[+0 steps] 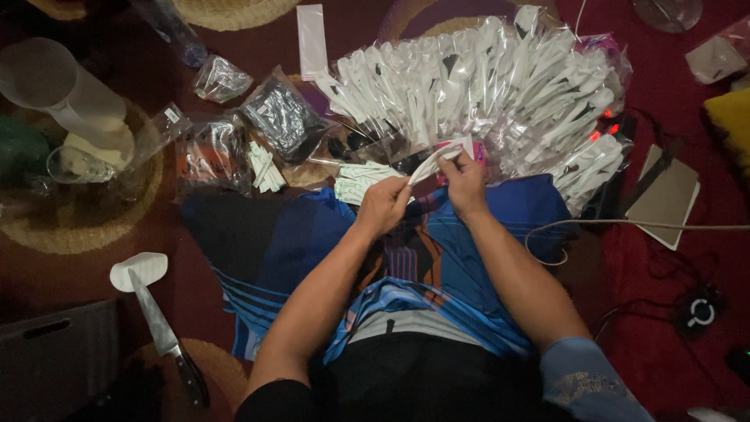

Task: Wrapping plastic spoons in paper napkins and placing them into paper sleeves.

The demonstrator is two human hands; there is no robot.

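Left hand: pinched one end of a thin white plastic sleeve.
Right hand: pinched its other end.
Sleeve position: above blue striped cloth, beside glossy packed heap.

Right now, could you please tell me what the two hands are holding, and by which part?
Both hands share one small white packet: left hand pinches its left end, right hand its right end.

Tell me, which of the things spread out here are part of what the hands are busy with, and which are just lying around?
In use: left hand and right hand both grip a small white packet; big heap of clear-wrapped white packets; loose white pieces.

Lying about: knife, white cup, brown notebook, cable.
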